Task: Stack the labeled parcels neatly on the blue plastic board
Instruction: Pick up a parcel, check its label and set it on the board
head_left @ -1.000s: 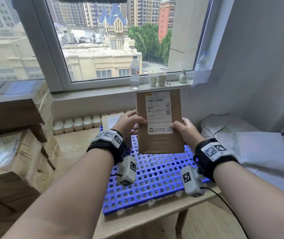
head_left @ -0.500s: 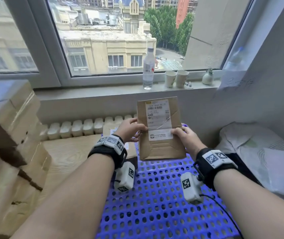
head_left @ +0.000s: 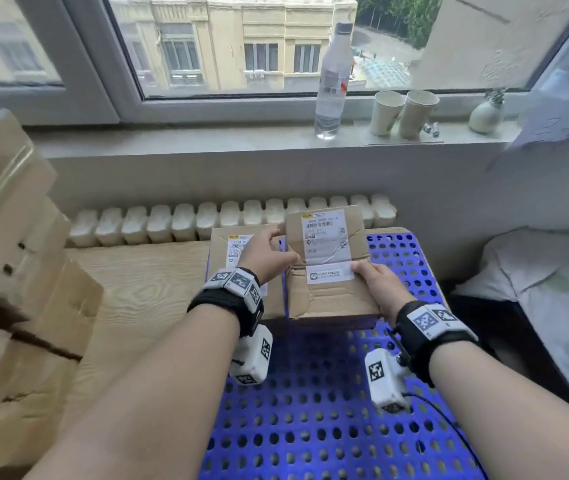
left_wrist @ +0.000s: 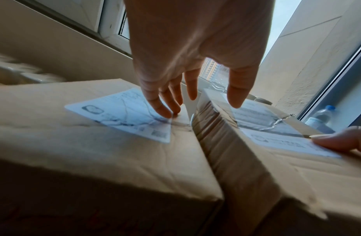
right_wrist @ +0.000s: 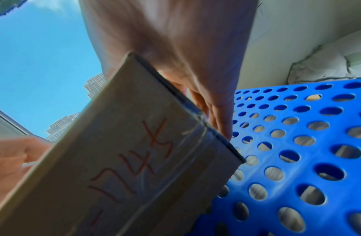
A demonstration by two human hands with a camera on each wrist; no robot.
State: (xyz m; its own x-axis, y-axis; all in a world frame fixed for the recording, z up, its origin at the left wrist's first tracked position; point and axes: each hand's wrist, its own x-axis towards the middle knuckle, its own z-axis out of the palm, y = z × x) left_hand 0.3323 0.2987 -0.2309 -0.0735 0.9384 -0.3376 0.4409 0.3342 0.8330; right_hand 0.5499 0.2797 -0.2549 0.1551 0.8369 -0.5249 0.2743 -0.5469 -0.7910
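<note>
A brown parcel [head_left: 324, 292] with a white label lies slightly tilted at the far end of the blue perforated board [head_left: 310, 410]. My right hand [head_left: 373, 278] grips its right near edge, thumb on the label and fingers [right_wrist: 214, 111] underneath, just above the board [right_wrist: 297, 143]. A second labeled parcel [head_left: 220, 244] lies flat right beside it on the left. My left hand [head_left: 283, 245] is spread over the seam between them. Its straight fingers [left_wrist: 161, 103] touch the left parcel [left_wrist: 94, 143], and its thumb hovers over the held parcel [left_wrist: 276, 159].
Stacked cardboard boxes [head_left: 9, 271] fill the left side beside the wooden table [head_left: 144, 278]. A white radiator [head_left: 207, 220] runs behind the board. On the sill stand a water bottle [head_left: 333, 81], two paper cups [head_left: 404, 112] and a small vase [head_left: 485, 114]. White bags [head_left: 535, 289] lie right.
The parcel went from upright in both hands down to nearly flat beside the other parcel. My left hand let go of its edge and spread out. The view moved closer and lower.
</note>
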